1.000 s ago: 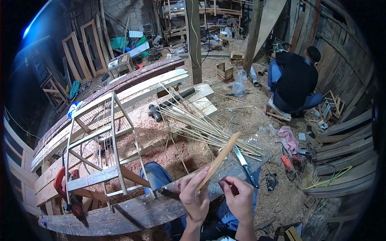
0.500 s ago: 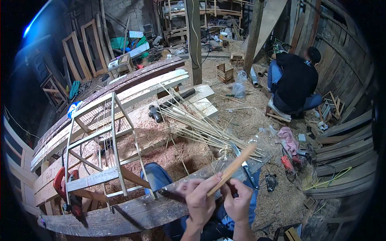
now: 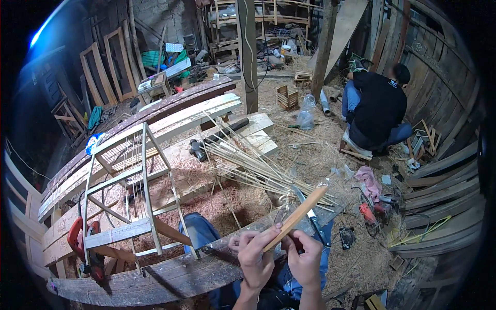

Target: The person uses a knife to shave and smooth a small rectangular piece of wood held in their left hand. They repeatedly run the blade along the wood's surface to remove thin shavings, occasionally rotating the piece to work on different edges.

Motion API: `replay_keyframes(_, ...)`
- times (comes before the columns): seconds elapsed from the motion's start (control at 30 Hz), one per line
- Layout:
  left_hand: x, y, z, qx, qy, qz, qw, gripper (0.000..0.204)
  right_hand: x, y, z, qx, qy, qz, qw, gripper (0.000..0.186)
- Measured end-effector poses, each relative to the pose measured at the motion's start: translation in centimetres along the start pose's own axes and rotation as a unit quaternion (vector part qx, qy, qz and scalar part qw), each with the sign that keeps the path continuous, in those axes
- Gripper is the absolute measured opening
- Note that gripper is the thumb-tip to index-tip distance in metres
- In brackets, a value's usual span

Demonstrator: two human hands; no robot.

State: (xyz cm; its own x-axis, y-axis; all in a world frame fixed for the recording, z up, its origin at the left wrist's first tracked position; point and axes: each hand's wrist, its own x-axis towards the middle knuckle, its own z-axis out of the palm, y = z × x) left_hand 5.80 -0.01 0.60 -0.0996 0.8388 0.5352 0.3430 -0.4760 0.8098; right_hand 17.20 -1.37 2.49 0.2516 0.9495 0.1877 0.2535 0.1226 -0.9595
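Note:
My left hand grips a long flat wooden stick near its lower end, thumb and fingers closed around it. The stick slants up and away to the right, with something pale and shiny at its far tip. Close beside it, my right hand is closed in a pinch against the stick's lower part; what its fingertips hold is hidden. Just beyond my hands, a knife with a black handle lies partly behind the stick. A loose pile of thin bamboo-like strips spreads out ahead.
A slatted wooden frame stands at left on the workbench plank, near a red power tool. A hammer rests on boards behind. At far right a person sits low. A red angle-grinder-like tool lies on the shavings-covered floor.
The view has shifted slightly. My hands keep nearly the same hold on the wooden stick, and its far tip sits a little lower and to the left.

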Motion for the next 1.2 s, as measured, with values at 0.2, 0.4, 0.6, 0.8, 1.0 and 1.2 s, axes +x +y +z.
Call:
replay_keyframes(0.2, 0.6, -0.6, -0.6, 0.025, 0.013, 0.016, 0.999, 0.041, -0.2, 0.7, 0.3, -0.009, -0.020, -0.015, 1.000, 0.011)
replay_keyframes(0.4, 0.5, -0.6, 0.1, -0.006, 0.049, -0.002, 0.999, 0.028, 0.4, 0.3, 0.2, -0.006, -0.025, -0.021, 0.999, 0.011)
replay_keyframes(0.6, 1.0, -0.3, -0.9, 0.013, 0.001, 0.002, 1.000, 0.038, 0.0, 0.6, 0.8, -0.006, -0.005, -0.014, 1.000, 0.007)
replay_keyframes(0.8, 0.8, -0.1, -0.3, 0.001, -0.040, 0.026, 0.999, 0.042, -0.2, 1.5, 0.7, 0.010, 0.027, -0.023, 0.999, 0.008)
replay_keyframes(1.0, 0.7, -0.9, -0.7, 0.047, 0.036, -0.002, 0.998, 0.041, 0.2, 0.4, 0.5, -0.021, -0.030, -0.003, 0.999, 0.008)
replay_keyframes(1.2, 0.7, -0.2, 0.0, 0.001, -0.028, 0.008, 1.000, 0.038, -0.2, 1.2, 0.9, 0.031, 0.007, 0.021, 0.999, 0.012)
